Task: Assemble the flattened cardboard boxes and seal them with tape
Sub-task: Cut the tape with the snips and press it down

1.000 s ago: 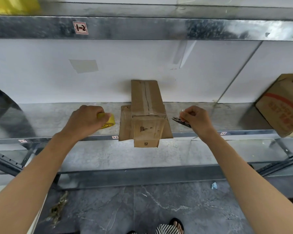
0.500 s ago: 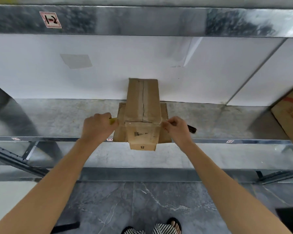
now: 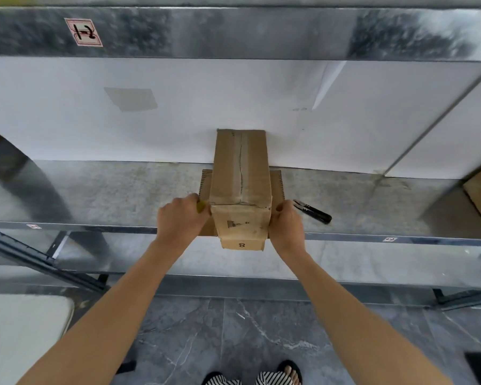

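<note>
2 forearms [image 3: 117, 309], bare from wrist to frame edge, 1 on each side below the cardboard box [image 3: 240, 187]. Left hand [image 3: 182, 218] and right hand [image 3: 286, 226] bare, flanking the box's near end. Straight below the box, at the bottom edge: striped fabric [image 3: 272, 379], black and white, in 2 patches. Just right of the stripes, toes [image 3: 290, 372] on a black sandal [image 3: 288, 364].

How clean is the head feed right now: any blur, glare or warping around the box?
Head view: the box, left hand and right hand read fairly sharp; the tape barely peeks past the left hand. Head view edges: the beam above is smeared. The wide lens stretches the forearms; dull sheen on the shelf, box shadow faint.
</note>
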